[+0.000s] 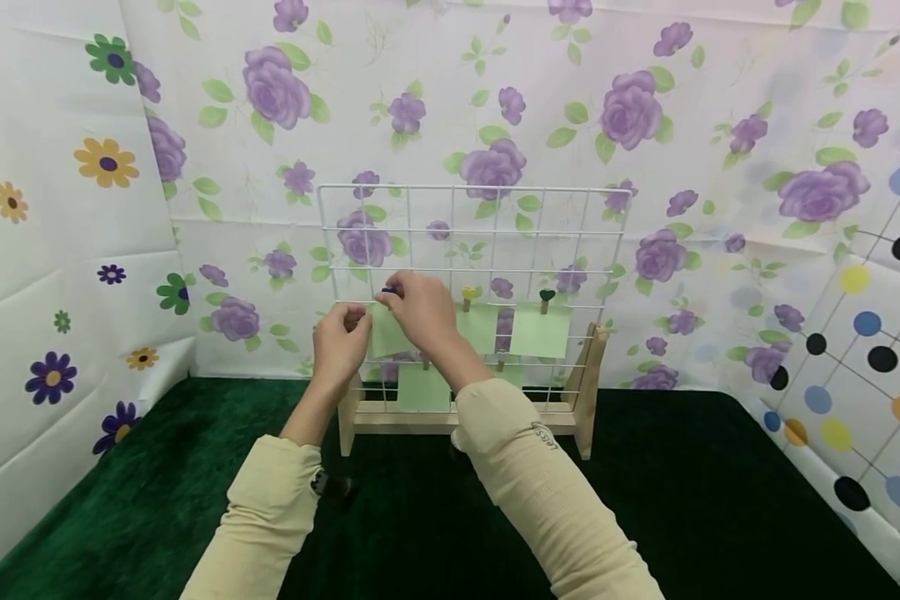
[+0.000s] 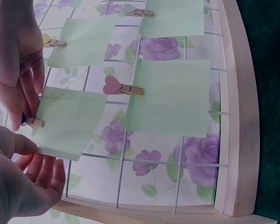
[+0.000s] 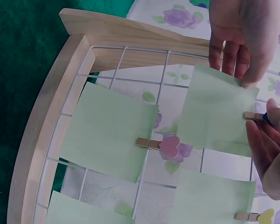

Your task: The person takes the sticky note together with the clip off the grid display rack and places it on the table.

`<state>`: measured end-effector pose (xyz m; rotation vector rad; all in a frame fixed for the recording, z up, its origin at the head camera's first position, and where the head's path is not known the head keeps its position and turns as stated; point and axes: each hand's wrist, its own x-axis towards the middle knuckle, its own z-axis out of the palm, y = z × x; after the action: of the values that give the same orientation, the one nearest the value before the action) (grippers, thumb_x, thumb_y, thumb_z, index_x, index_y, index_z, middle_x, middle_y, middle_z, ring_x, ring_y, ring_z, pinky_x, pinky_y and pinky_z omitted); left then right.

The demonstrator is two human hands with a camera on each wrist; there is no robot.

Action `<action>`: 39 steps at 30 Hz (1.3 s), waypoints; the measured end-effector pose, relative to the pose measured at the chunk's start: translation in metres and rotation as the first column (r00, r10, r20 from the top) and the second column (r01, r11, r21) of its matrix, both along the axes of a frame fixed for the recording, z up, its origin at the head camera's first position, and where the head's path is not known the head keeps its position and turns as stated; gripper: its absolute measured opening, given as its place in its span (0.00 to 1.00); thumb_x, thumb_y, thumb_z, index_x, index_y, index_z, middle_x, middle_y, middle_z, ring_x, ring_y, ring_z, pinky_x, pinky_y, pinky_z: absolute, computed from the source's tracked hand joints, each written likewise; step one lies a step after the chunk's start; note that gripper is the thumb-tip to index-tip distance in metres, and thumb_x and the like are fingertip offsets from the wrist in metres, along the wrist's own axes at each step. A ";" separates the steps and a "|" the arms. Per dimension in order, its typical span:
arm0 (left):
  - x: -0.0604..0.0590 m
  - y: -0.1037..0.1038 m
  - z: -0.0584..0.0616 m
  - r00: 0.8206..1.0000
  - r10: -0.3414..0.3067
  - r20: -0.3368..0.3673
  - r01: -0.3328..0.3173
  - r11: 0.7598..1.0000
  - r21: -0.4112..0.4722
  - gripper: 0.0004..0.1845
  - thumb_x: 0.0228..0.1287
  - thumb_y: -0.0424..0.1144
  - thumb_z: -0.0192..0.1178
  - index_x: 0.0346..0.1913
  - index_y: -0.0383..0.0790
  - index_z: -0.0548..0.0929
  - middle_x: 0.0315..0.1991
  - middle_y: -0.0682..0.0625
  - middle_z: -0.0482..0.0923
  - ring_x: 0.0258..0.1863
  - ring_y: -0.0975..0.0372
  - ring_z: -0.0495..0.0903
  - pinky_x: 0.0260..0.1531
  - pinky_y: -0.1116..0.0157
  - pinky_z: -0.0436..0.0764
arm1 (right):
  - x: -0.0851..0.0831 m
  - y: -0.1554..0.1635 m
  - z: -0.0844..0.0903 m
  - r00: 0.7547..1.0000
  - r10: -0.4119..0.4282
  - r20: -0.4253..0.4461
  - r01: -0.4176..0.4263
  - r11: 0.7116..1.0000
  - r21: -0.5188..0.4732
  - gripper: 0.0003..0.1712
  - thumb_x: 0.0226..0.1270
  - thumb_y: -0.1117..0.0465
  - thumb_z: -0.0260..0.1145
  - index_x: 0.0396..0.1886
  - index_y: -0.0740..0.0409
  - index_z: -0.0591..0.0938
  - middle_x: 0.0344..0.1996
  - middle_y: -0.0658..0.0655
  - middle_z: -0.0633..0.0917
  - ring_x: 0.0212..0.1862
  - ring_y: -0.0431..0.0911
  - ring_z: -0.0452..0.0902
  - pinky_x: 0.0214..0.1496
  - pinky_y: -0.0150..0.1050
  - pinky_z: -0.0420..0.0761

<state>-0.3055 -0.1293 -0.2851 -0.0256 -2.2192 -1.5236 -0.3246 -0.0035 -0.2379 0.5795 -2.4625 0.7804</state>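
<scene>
My left hand (image 1: 339,346) pinches the upper left corner of a pale green paper note (image 2: 70,122) against the white wire grid (image 1: 476,229). With thumb and fingers, my right hand (image 1: 423,312) grips a small wooden clothespin (image 3: 255,116) with a dark blue top. Its wooden end lies over the note's top edge. Beside this note, in the same row, hang other green notes, one under a yellow heart clothespin (image 1: 468,294) and one under a dark green heart clothespin (image 1: 546,297). Below, a pink heart clothespin (image 2: 113,85) holds another note (image 2: 168,98).
A wooden stand (image 1: 405,423) holds the grid upright on a dark green cloth (image 1: 682,500). Flower-printed sheeting (image 1: 435,108) hangs close behind it. A small dark object (image 1: 339,490) is partly visible beside my left cuff.
</scene>
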 end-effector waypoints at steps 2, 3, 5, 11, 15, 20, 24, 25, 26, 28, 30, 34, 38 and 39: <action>-0.001 0.000 0.000 1.000 0.001 -0.003 -0.001 1.000 0.003 0.14 0.72 0.34 0.51 0.53 0.28 0.77 0.48 0.37 0.78 0.49 0.50 0.74 0.48 0.56 0.73 | 0.000 0.000 0.000 1.000 -0.008 -0.009 0.008 1.000 0.000 0.13 0.67 0.54 0.66 0.45 0.57 0.85 0.37 0.52 0.87 0.36 0.44 0.82 0.37 0.36 0.78; -0.001 0.000 0.000 1.000 0.001 -0.004 -0.001 1.000 0.004 0.14 0.72 0.34 0.51 0.53 0.28 0.77 0.48 0.37 0.78 0.48 0.50 0.74 0.48 0.56 0.73 | 0.000 0.000 -0.001 1.000 -0.013 -0.014 0.013 1.000 0.001 0.13 0.67 0.54 0.66 0.45 0.57 0.85 0.37 0.52 0.87 0.36 0.43 0.82 0.36 0.35 0.78; -0.001 0.001 0.000 1.000 0.004 -0.007 -0.004 1.000 0.007 0.14 0.72 0.34 0.52 0.53 0.29 0.78 0.48 0.37 0.78 0.48 0.50 0.75 0.47 0.56 0.73 | 0.000 0.001 -0.001 1.000 -0.018 -0.021 0.018 1.000 0.003 0.12 0.66 0.54 0.67 0.43 0.57 0.85 0.36 0.51 0.87 0.35 0.43 0.82 0.35 0.35 0.78; -0.002 0.004 0.001 0.999 0.020 -0.032 -0.019 1.000 0.019 0.13 0.71 0.35 0.53 0.50 0.28 0.79 0.44 0.37 0.78 0.45 0.50 0.75 0.44 0.58 0.73 | -0.003 0.004 -0.004 1.000 -0.012 -0.027 0.012 1.000 -0.005 0.12 0.64 0.53 0.69 0.39 0.56 0.83 0.34 0.51 0.87 0.33 0.42 0.81 0.32 0.33 0.76; -0.003 0.005 0.002 0.999 0.025 -0.029 -0.024 0.999 0.023 0.12 0.71 0.34 0.52 0.49 0.28 0.78 0.44 0.37 0.78 0.45 0.51 0.75 0.44 0.58 0.73 | -0.005 0.005 -0.004 0.999 -0.015 -0.039 0.016 1.000 0.014 0.12 0.63 0.53 0.70 0.38 0.55 0.83 0.33 0.50 0.87 0.31 0.42 0.80 0.29 0.33 0.75; -0.002 0.005 0.002 0.999 0.030 -0.029 -0.029 0.999 0.015 0.12 0.71 0.34 0.52 0.49 0.28 0.78 0.44 0.37 0.78 0.45 0.50 0.75 0.45 0.58 0.73 | -0.005 0.006 -0.004 0.995 0.012 -0.094 -0.007 0.998 0.058 0.11 0.63 0.53 0.70 0.36 0.56 0.83 0.30 0.51 0.86 0.28 0.43 0.79 0.26 0.33 0.74; -0.002 0.004 0.001 0.999 0.030 -0.028 -0.030 1.000 0.007 0.12 0.71 0.34 0.51 0.48 0.28 0.78 0.43 0.37 0.78 0.44 0.50 0.75 0.44 0.57 0.73 | -0.006 0.008 0.000 0.982 0.050 -0.183 -0.030 0.993 0.115 0.11 0.63 0.53 0.70 0.34 0.57 0.82 0.28 0.52 0.86 0.24 0.43 0.79 0.23 0.32 0.72; -0.002 0.004 0.001 0.999 0.030 -0.028 -0.030 1.000 0.006 0.12 0.71 0.34 0.51 0.48 0.28 0.78 0.43 0.37 0.78 0.44 0.50 0.75 0.43 0.58 0.73 | -0.006 0.008 0.001 0.978 0.062 -0.198 -0.038 0.991 0.125 0.11 0.63 0.53 0.70 0.34 0.57 0.82 0.28 0.52 0.86 0.24 0.43 0.79 0.22 0.33 0.72; -0.002 0.004 0.001 0.999 0.033 -0.028 -0.032 0.999 0.007 0.12 0.71 0.34 0.51 0.48 0.28 0.79 0.43 0.37 0.78 0.43 0.50 0.75 0.43 0.58 0.73 | -0.006 0.009 0.002 0.977 0.071 -0.202 -0.044 0.990 0.133 0.11 0.63 0.53 0.70 0.34 0.57 0.82 0.28 0.52 0.87 0.23 0.43 0.79 0.22 0.32 0.72; -0.002 0.003 0.000 0.999 0.038 -0.032 -0.038 0.999 0.007 0.13 0.71 0.34 0.51 0.48 0.28 0.79 0.42 0.37 0.78 0.43 0.51 0.75 0.42 0.58 0.73 | -0.005 0.009 0.005 0.977 0.096 -0.189 -0.074 0.990 0.123 0.11 0.63 0.54 0.70 0.34 0.58 0.82 0.29 0.53 0.87 0.24 0.44 0.80 0.24 0.32 0.73; -0.002 0.003 0.000 0.998 0.043 -0.035 -0.043 0.999 0.004 0.13 0.71 0.34 0.51 0.49 0.27 0.79 0.42 0.37 0.78 0.42 0.51 0.75 0.41 0.59 0.73 | -0.004 0.010 0.007 0.981 0.118 -0.155 -0.104 0.990 0.098 0.11 0.63 0.55 0.69 0.35 0.58 0.82 0.30 0.53 0.87 0.27 0.44 0.81 0.26 0.32 0.75; -0.002 0.001 0.000 0.998 0.051 -0.039 -0.051 0.999 0.004 0.13 0.70 0.34 0.53 0.48 0.27 0.80 0.41 0.37 0.79 0.40 0.52 0.75 0.39 0.61 0.73 | -0.001 0.012 0.011 0.983 0.147 -0.106 -0.144 0.989 0.039 0.11 0.64 0.55 0.69 0.37 0.59 0.82 0.32 0.54 0.87 0.33 0.45 0.83 0.33 0.33 0.78; 0.000 -0.001 0.000 0.998 0.052 -0.043 -0.052 0.999 0.003 0.13 0.70 0.34 0.52 0.48 0.27 0.80 0.41 0.37 0.79 0.41 0.52 0.75 0.39 0.61 0.73 | 0.003 0.014 0.014 0.978 0.171 -0.116 -0.173 0.985 -0.006 0.11 0.62 0.57 0.71 0.36 0.60 0.82 0.33 0.54 0.87 0.36 0.45 0.84 0.36 0.33 0.79; 0.000 -0.001 0.001 0.998 0.054 -0.044 -0.053 0.999 0.003 0.13 0.70 0.34 0.52 0.47 0.27 0.80 0.41 0.37 0.79 0.40 0.52 0.75 0.40 0.61 0.73 | 0.003 0.014 0.014 0.976 0.178 -0.123 -0.181 0.983 -0.016 0.11 0.61 0.57 0.71 0.36 0.60 0.82 0.33 0.54 0.87 0.36 0.45 0.84 0.36 0.33 0.79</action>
<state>-0.3054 -0.1307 -0.2845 0.0011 -2.1673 -1.4822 -0.3214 0.0109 -0.2238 0.8234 -2.3085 0.8211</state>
